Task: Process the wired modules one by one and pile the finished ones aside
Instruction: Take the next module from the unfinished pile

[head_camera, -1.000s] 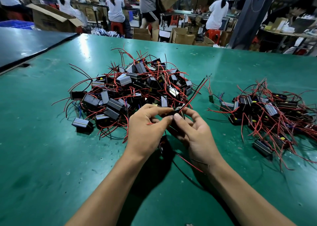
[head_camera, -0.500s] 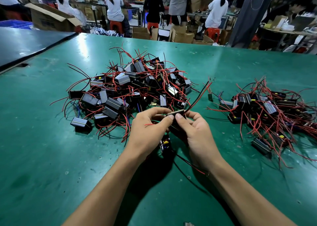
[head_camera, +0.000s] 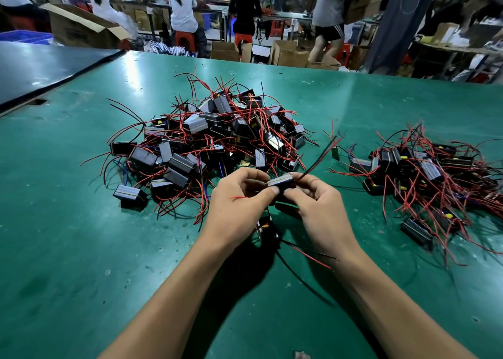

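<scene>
Above the green matted worktable [head_camera: 68, 236], the left hand [head_camera: 239, 198] and right hand [head_camera: 315, 203] meet, fingers curled, each pinching one end of a small black wired module with a silvery top [head_camera: 280, 181]. Its red and black leads trail up to the right. Another black module [head_camera: 265, 228] lies beneath the hands. Beyond sits a large heap of modules tangled in red wire [head_camera: 212, 135], with a smaller, flatter heap [head_camera: 424, 173] well apart to the right. Brown cardboard boxes [head_camera: 288, 52] stand past the table's far edge.

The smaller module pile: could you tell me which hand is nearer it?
Right. The right hand is left of the smaller pile, not touching; the left hand is farther left.
</scene>
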Tool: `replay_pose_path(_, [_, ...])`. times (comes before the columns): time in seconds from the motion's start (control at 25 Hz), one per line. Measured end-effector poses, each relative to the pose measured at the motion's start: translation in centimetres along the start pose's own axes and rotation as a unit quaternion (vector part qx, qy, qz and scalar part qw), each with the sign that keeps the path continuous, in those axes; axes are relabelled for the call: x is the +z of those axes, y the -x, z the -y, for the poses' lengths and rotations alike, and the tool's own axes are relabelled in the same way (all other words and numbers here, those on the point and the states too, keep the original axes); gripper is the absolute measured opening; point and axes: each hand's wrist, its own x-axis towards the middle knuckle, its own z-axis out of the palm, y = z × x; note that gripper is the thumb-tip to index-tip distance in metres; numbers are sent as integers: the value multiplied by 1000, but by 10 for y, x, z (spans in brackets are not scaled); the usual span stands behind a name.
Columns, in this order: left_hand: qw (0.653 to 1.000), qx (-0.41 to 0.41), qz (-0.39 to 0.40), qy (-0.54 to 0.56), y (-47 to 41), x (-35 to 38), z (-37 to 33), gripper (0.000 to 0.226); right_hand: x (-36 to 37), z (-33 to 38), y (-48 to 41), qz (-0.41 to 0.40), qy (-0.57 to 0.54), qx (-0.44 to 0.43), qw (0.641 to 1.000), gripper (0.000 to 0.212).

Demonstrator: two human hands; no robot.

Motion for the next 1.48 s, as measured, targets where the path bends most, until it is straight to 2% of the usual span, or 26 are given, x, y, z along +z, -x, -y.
replay_pose_path(0.2, [999,2,20,-33,2,3,-1,21,0,-3,-3,2,4,-7,1000,28])
replay_pose_path(0.56, [991,41,-6,-129,5,2,-2,13,-1,-3,0,18,52,-30,998,26])
replay_pose_path(0.76, [991,33,-9,-129,2,1,-2,11,-8,2,-2,87,12,-5,996,26])
replay_pose_path(0.84, [991,31,-9,-127,2,0,-2,8,-8,1,-2,100,29,-13,994,20])
replay_pose_path(0.96, [991,36,-7,-128,3,-1,-3,8,-8,-1,-3,97,77,-44,991,20])
replay_pose_path(1.32, [996,27,22,-86,2,-3,-3,12,-5,-3,-5,69,108,-47,991,24])
replay_pose_path(1.48, [997,-27,46,-49,-1,-6,3,14,-8,-3,-6,62,79,-8,995,16])
